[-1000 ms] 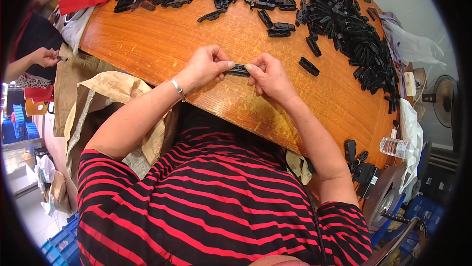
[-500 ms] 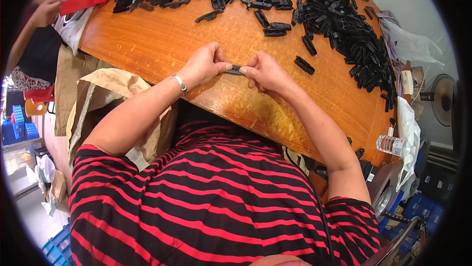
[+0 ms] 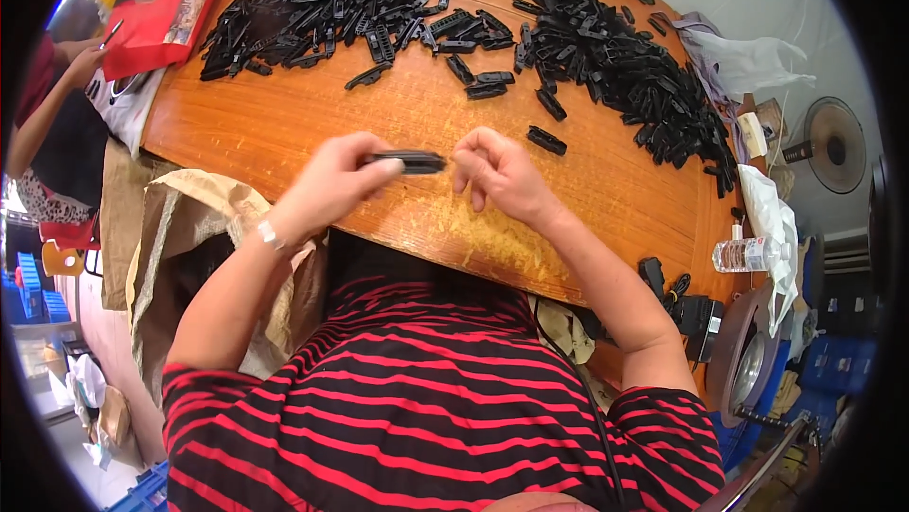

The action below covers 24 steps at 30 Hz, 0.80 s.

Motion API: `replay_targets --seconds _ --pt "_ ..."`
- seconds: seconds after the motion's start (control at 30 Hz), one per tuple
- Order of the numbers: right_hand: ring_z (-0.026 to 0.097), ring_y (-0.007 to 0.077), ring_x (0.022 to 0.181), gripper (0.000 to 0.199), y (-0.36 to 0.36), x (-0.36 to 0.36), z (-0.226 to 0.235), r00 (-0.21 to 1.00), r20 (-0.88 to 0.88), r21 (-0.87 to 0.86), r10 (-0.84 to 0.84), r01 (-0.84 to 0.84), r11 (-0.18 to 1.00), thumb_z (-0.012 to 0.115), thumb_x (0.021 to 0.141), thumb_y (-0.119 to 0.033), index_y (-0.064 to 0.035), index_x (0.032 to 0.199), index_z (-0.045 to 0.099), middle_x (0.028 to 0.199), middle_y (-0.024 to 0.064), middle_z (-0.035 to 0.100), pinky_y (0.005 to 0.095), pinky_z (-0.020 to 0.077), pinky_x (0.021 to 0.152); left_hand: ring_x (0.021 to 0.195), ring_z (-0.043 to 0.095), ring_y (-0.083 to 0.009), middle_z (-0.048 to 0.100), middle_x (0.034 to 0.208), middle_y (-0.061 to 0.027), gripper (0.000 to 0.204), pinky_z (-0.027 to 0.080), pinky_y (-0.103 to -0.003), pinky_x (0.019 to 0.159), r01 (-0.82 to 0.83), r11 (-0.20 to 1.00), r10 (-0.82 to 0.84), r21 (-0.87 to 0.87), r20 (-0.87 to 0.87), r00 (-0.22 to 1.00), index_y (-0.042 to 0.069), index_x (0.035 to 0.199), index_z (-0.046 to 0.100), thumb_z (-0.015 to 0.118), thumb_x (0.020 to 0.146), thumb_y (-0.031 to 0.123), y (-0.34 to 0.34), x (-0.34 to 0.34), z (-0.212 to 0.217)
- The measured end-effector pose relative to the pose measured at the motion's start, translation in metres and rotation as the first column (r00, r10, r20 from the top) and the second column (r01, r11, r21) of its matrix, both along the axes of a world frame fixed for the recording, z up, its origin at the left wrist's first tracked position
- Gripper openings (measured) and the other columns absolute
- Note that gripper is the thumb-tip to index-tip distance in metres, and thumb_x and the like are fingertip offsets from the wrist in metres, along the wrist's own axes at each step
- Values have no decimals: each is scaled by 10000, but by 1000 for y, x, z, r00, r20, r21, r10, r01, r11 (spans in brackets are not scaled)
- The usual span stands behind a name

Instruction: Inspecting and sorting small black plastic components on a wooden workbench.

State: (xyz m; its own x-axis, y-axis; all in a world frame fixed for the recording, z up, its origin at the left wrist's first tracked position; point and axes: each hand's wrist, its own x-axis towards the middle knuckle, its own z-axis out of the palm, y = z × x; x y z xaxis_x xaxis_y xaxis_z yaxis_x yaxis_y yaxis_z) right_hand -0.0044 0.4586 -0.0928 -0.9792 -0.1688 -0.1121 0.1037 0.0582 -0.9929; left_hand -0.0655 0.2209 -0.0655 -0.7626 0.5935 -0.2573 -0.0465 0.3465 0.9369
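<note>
Between the thumb and fingers of my left hand [image 3: 331,176] is a long, narrow black plastic part [image 3: 415,162], blurred by motion and held level above the table. My right hand [image 3: 502,174] hovers just off the part's free end, its fingers loosely bent and apart, with nothing seen in them. Beyond my hands, a single similar black plastic piece [image 3: 547,140] lies on the wooden table [image 3: 284,124]. Large heaps of like black pieces [image 3: 379,0] spread over the far side and down the right.
An open brown sack [image 3: 156,256] hangs at the table's left edge. A clear bottle [image 3: 748,255] lies at the right, near a lamp [image 3: 748,370] and a fan [image 3: 833,147]. At the far left, another person's hand [image 3: 85,65] holds a pen by a red bag [image 3: 156,19].
My left hand has moved left, taking the black plastic part out of my right fingers, which have loosened. The view has shifted, showing more of the far heaps.
</note>
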Motion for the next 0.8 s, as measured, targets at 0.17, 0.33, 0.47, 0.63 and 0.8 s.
replay_targets --seconds 0.17,0.33,0.47,0.63,0.8 --pt "602 169 597 112 54 -36 -23 930 -340 534 -141 314 785 622 898 -132 -34 944 593 805 76 628 292 484 550 722 529 -61 582 793 3 187 417 -210 648 -294 951 307 98 -172 936 3 915 599 633 859 177 -89 32 78" --pt "627 298 766 162 64 -77 -39 801 -598 709 10 523 473 664 824 -87 -67 976 612 921 100 593 388 506 677 758 555 -97 597 830 3 202 447 -218 717 -419 861 365 -288 -223 904 -2 972 613 662 811 109 -193 78 58" --pt "627 312 777 158 64 -89 -48 824 -561 781 81 494 382 690 806 -105 -82 948 624 924 92 584 404 504 668 740 542 -81 588 808 14 132 444 -217 686 -592 785 456 -182 -476 752 0 956 624 641 834 49 -181 59 37" --pt "626 312 734 101 34 -74 -41 856 -507 782 101 407 471 702 793 -102 -58 842 625 899 101 576 400 505 631 683 523 -61 551 733 14 68 417 -221 596 -406 912 319 -60 -517 794 -5 864 602 626 861 59 -96 -22 61" --pt "622 306 694 99 -17 -61 -48 879 -450 752 156 279 597 693 800 -97 -46 850 625 879 106 574 395 522 630 829 633 -312 646 920 -145 219 507 -390 750 -223 891 -162 -396 -735 659 14 943 645 684 827 197 -19 -118 11"
